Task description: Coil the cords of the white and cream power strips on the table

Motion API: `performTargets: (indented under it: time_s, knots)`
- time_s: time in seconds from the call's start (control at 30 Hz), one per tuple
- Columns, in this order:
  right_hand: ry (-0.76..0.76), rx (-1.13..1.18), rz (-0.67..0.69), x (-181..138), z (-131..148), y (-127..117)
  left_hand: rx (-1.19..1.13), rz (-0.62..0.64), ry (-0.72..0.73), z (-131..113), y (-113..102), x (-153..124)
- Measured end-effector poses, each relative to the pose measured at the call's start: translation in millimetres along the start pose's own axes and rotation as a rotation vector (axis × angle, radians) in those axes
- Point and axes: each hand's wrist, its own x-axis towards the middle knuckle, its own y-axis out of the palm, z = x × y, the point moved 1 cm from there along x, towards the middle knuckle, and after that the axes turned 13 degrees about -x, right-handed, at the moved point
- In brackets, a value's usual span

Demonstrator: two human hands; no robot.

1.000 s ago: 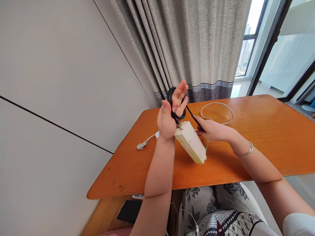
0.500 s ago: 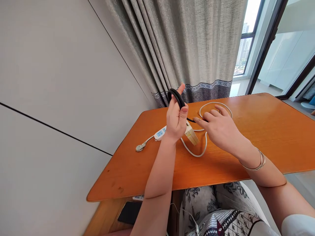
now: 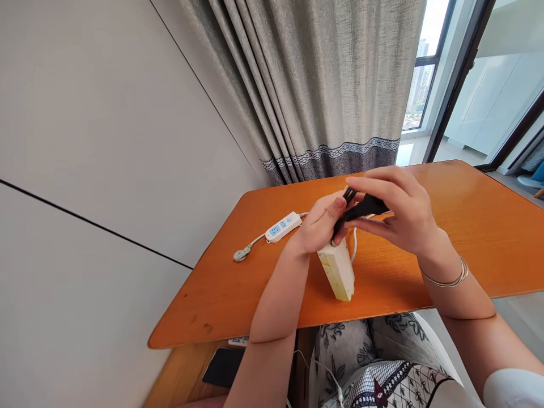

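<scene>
My left hand point(image 3: 321, 224) is closed around a bundled black cable point(image 3: 349, 195), thumb pressed on top. My right hand point(image 3: 403, 204) meets it from the right, thumb below and fingers above, gripping the cable's wider black end piece point(image 3: 369, 206), which looks like a plug. Directly below the hands is a cream-coloured boxy block point(image 3: 338, 269) with yellowish marks, tilted; whether it hangs or touches the table cannot be made out. Part of the cable is hidden between my palms.
To the left, a white power strip point(image 3: 283, 226) with blue sockets lies on the orange wooden table point(image 3: 459, 238), its white plug point(image 3: 242, 253) beside it. A white cord point(image 3: 355, 243) runs behind the block. Below the table edge lies a black phone point(image 3: 223, 367). A grey curtain point(image 3: 340, 85) hangs behind.
My left hand has shifted right and lowered, its cable loop now gathered into a bundle. My right hand has closed on the cable's black end. The cream block has come nearer the table's front edge.
</scene>
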Motion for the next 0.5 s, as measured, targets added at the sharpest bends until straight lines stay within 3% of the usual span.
performTargets:
  time_s: [0.13, 0.33, 0.5]
  knots:
    - [0.022, 0.146, 0.028, 2.0, -8.2, 5.5, -0.024, 0.105, -0.022, 4.7, 4.1, 0.0]
    - [0.065, 0.232, 0.080, 2.6, -15.5, 13.0, -0.023, 0.058, -0.060, 9.1, 0.0, 3.0]
    - [0.115, 0.202, 0.002, 2.8, -24.4, 31.1, -0.083, 0.078, -0.014, 10.5, 6.1, 5.8]
